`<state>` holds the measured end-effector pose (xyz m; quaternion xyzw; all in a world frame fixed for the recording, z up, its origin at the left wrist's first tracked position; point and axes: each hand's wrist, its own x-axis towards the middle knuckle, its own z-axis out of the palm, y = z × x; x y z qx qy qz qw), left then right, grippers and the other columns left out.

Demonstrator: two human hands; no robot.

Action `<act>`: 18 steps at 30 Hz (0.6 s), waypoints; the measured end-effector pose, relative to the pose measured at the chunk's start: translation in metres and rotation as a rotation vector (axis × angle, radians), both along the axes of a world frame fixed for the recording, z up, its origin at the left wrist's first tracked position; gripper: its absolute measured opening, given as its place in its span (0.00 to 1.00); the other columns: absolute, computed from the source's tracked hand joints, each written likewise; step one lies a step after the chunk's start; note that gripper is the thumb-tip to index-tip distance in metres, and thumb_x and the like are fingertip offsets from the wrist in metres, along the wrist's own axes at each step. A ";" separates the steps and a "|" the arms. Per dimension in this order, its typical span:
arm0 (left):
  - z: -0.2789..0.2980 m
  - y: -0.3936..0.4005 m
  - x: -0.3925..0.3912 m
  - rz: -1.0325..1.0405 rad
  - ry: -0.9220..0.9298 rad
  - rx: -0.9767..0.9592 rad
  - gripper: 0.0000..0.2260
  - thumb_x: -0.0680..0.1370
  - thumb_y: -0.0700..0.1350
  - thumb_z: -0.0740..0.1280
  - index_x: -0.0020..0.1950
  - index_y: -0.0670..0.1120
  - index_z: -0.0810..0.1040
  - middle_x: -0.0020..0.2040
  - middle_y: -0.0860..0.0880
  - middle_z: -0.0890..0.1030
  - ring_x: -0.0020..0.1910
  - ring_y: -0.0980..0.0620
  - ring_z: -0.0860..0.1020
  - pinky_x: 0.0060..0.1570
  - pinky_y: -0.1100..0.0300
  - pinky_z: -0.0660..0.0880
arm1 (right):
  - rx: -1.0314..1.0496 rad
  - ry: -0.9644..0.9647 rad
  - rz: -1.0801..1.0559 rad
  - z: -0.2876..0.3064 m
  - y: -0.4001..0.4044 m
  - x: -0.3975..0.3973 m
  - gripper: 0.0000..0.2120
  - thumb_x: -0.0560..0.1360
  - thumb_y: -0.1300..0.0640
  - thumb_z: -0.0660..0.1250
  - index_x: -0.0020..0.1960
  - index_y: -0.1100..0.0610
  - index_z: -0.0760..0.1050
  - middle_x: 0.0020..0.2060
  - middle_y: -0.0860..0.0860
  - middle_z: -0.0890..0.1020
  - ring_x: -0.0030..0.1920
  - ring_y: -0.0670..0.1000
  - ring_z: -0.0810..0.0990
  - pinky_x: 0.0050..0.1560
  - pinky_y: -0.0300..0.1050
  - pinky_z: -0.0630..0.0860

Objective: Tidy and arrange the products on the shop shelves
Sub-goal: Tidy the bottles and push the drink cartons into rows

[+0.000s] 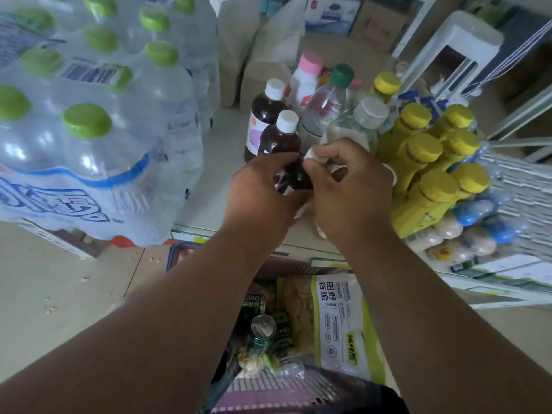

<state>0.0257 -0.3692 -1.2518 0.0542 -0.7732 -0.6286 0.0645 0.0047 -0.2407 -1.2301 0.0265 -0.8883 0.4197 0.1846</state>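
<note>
We have one view only: a wide-angle head camera, looking forward and steeply down. It sits close above the hands at the shelf edge, with the basket directly beneath the frame's lower edge.

**Dark bottle among the shelf drinks**

A dark-liquid bottle with a white cap is sitting low on the shelf, just in front of two upright dark bottles, left of the yellow-capped pack and right of the green-capped water pack.
</note>
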 end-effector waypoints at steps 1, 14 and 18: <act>0.001 -0.001 0.000 -0.007 0.008 -0.002 0.19 0.71 0.43 0.80 0.56 0.62 0.83 0.48 0.59 0.83 0.47 0.55 0.84 0.49 0.52 0.83 | -0.018 -0.003 0.003 0.000 0.000 0.000 0.03 0.78 0.56 0.75 0.51 0.51 0.86 0.41 0.40 0.84 0.44 0.38 0.83 0.45 0.27 0.74; 0.002 -0.007 0.001 -0.033 0.008 0.053 0.18 0.71 0.37 0.78 0.52 0.59 0.86 0.51 0.55 0.84 0.51 0.58 0.82 0.40 0.74 0.77 | -0.144 -0.056 0.097 -0.002 0.001 0.000 0.03 0.79 0.61 0.74 0.51 0.54 0.84 0.43 0.47 0.86 0.42 0.43 0.86 0.36 0.34 0.80; 0.004 -0.007 0.002 -0.040 0.002 0.038 0.20 0.72 0.40 0.79 0.54 0.64 0.85 0.50 0.64 0.82 0.53 0.64 0.81 0.43 0.76 0.75 | -0.097 -0.026 0.089 -0.006 0.000 -0.001 0.03 0.79 0.58 0.74 0.52 0.52 0.83 0.45 0.46 0.86 0.46 0.45 0.86 0.46 0.45 0.84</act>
